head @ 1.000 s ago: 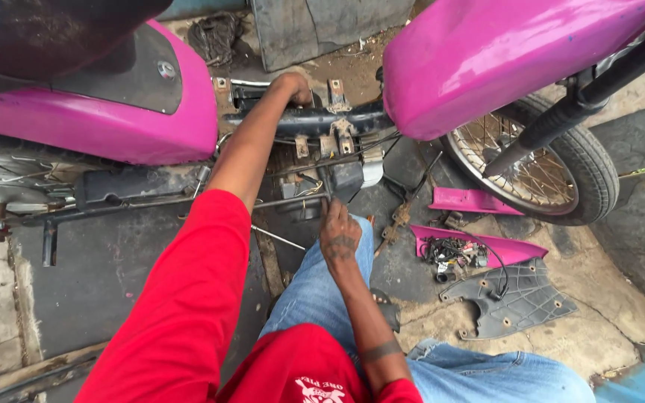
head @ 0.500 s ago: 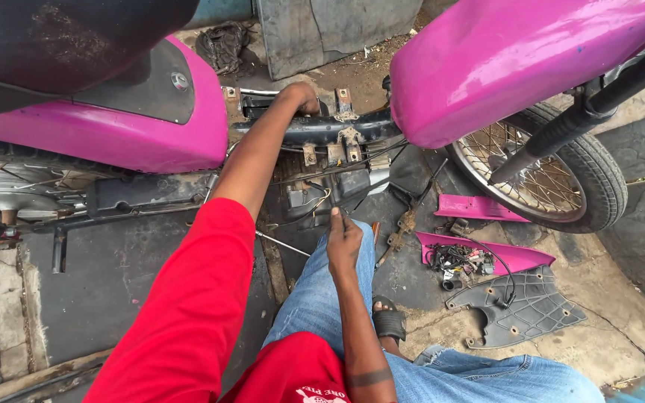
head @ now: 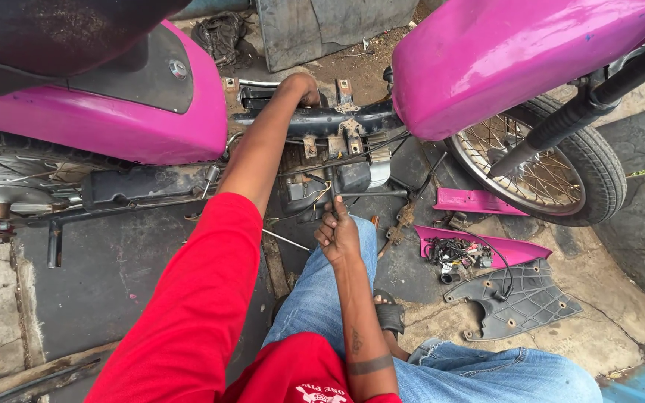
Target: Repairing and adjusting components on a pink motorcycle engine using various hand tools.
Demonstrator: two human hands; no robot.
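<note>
Your pink motorcycle [head: 113, 127] stands stripped across the top, its dark frame tube [head: 315, 121] running left to right – straight ahead of you. Your left hand [head: 301, 88] sits curled over the tube's far side (reaching past it). Your right hand [head: 337, 235] is nearer, fingers closed on a thin metal rod [head: 331, 195] that points up into the engine – just below the tube.

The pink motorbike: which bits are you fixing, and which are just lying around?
In hand:
left hand on the black frame tube
right hand at the engine

Lying about:
pink panels
black plastic cover
wire bundle
</note>
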